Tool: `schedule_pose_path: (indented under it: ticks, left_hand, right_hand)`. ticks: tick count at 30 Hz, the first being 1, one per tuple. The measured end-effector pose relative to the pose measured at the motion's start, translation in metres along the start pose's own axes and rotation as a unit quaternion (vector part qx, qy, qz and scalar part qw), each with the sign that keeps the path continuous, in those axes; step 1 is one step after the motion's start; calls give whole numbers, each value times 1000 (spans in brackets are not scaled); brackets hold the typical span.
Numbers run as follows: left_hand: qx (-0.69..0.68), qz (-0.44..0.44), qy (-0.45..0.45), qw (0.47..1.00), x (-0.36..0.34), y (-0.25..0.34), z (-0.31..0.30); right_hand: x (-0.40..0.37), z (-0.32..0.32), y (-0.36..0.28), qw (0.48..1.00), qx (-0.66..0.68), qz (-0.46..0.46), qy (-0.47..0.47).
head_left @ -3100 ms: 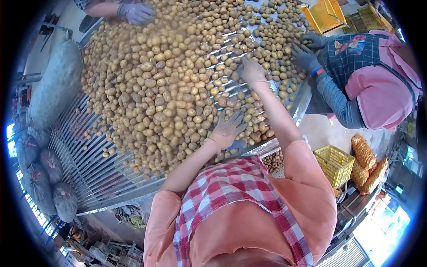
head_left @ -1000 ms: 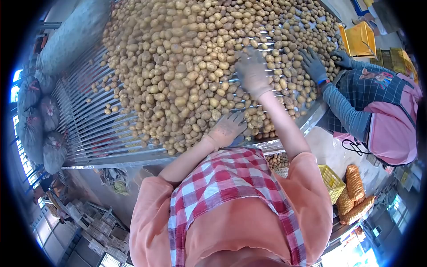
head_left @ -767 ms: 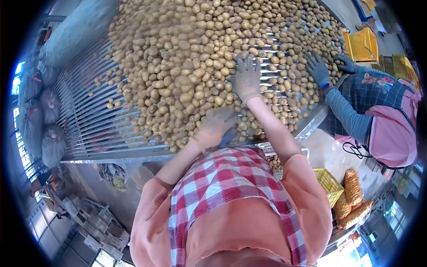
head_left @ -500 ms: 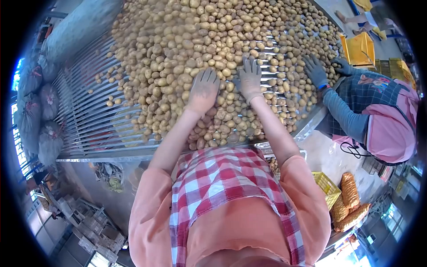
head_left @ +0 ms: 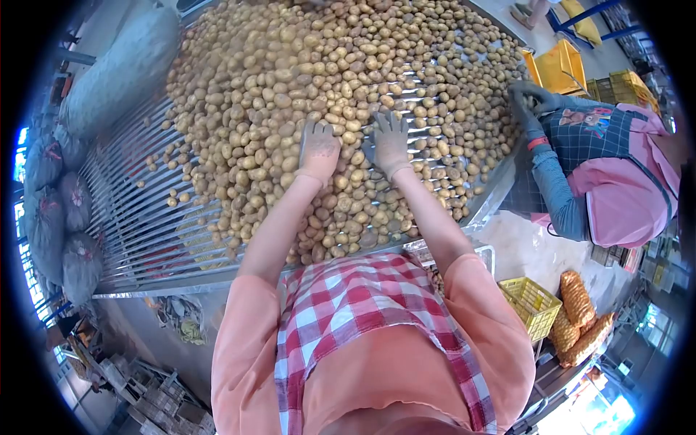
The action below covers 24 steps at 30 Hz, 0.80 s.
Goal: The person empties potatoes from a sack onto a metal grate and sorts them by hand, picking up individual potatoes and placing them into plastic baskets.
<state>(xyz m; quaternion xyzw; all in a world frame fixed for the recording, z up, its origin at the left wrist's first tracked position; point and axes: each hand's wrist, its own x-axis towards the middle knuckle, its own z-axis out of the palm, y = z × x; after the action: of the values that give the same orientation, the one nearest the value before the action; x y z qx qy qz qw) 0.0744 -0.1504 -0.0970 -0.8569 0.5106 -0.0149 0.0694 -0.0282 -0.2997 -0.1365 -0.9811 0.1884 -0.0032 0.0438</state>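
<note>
A thick layer of potatoes (head_left: pixel 254 109) covers much of a slatted metal table (head_left: pixel 130 217). My left hand (head_left: pixel 318 151), in a thin glove with grey fingertips, lies palm down on the potatoes near the middle, fingers extended. To its right my right hand (head_left: pixel 389 142), gloved alike, rests on potatoes too, its fingers spread and thumb out to the side. Some potatoes lie between the two hands. Bare slats show just beyond and to the right of my right hand. Neither hand grips a potato that I can make out.
A co-worker (head_left: pixel 609 174) in grey gloves stands at the table's right edge, hands close together. Behind are yellow crates (head_left: pixel 562 69). Below right are another yellow crate (head_left: pixel 531 308) and filled net sacks (head_left: pixel 578 299). Filled bags (head_left: pixel 47 225) line the left side, near a large pale sack (head_left: pixel 123 72).
My view has shifted slightly. Both my hands remain on the potatoes, a little closer to the table's far side. The co-worker's hands have come together at the table's right edge.
</note>
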Motion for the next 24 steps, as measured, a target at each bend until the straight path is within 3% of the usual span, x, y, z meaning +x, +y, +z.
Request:
schedule_pose_path:
  ticks: [2, 4, 5, 6, 7, 9, 10, 11, 13, 14, 16, 17, 19, 20, 21, 23, 24]
  left_hand:
    - [3, 4, 21, 1000, -4, -1, 4]
    - [-7, 9, 42, 999, -6, -5, 3]
    - [-20, 13, 61, 998, -7, -6, 2]
    - [-42, 11, 97, 994, -8, -8, -7]
    - [-42, 12, 97, 994, -8, -7, -17]
    - [-243, -101, 172, 949, -10, -6, -39]
    - [-431, -141, 166, 876, -14, -9, -45]
    - [-597, -210, 97, 768, -18, -12, -39]
    - [-741, -247, 35, 624, -21, -12, -68]
    - [-739, -251, 37, 625, -24, -11, -75]
    - [-801, -254, 5, 542, -31, -7, -83]
    - [-801, -255, 6, 542, -34, -4, -83]
    - [-802, -242, 46, 545, -40, 1, -80]
    - [-776, -236, 63, 581, -44, 2, -72]
    - [-776, -239, 64, 581, -48, 5, -73]
    - [-602, -212, 83, 766, -59, 15, -76]
    - [-560, -179, 115, 801, -69, 20, -70]
  right_hand:
    - [-5, 0, 3, 1000, 22, 14, 11]
    - [-16, -2, 12, 982, 143, 37, 121]
    - [-23, -11, 16, 981, 143, 38, 123]
    - [-31, -27, 19, 906, 398, 119, 83]
    - [-40, -36, 23, 759, 622, 190, 37]
    - [-58, -35, 27, 566, 804, 177, 44]
    - [-67, -41, 33, 754, 651, 64, 66]
    - [-73, -50, 38, 841, 535, -43, 73]
    - [-80, -42, 26, 623, 781, 40, 6]
    - [-79, -46, 20, 621, 783, 38, 2]
    - [-77, -58, 9, 741, 664, -98, 14]
    - [-74, -68, 2, 740, 665, -100, 13]
    - [-66, -89, -13, 516, 835, 96, -167]
    - [-66, -95, -21, 617, 774, 27, -136]
    - [-64, -102, -26, 617, 774, 25, -139]
    - [-55, -113, -37, 557, 799, 116, -194]
    - [-55, -115, -41, 604, 765, 117, -189]
